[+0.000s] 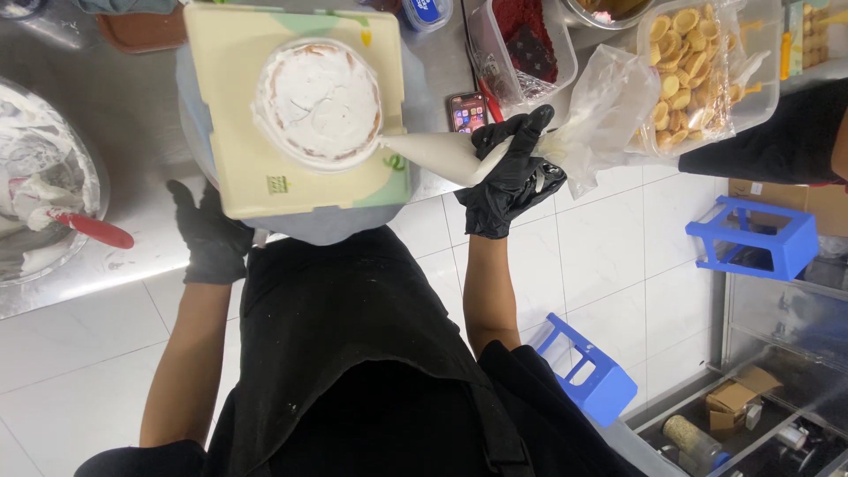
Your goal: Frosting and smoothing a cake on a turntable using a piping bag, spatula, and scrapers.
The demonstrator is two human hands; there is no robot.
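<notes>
Two gloved hands work at a steel table [132,115]. The right hand [511,172] has its fingers clamped around a cream-filled piping bag [442,155], its tip meeting the white-frosted cake [320,104] at its five o'clock edge. The left hand [210,234], fingers spread, rests by the cream board [238,168] at seven o'clock. Steady squeezing and slow board rotation would likely suit best.

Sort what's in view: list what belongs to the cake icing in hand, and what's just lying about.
In use:
right hand
piping bag
cream-topped cake
square board
left hand, beside the board

Lying about:
phone
tub of small pastry shells
blue stools
</notes>
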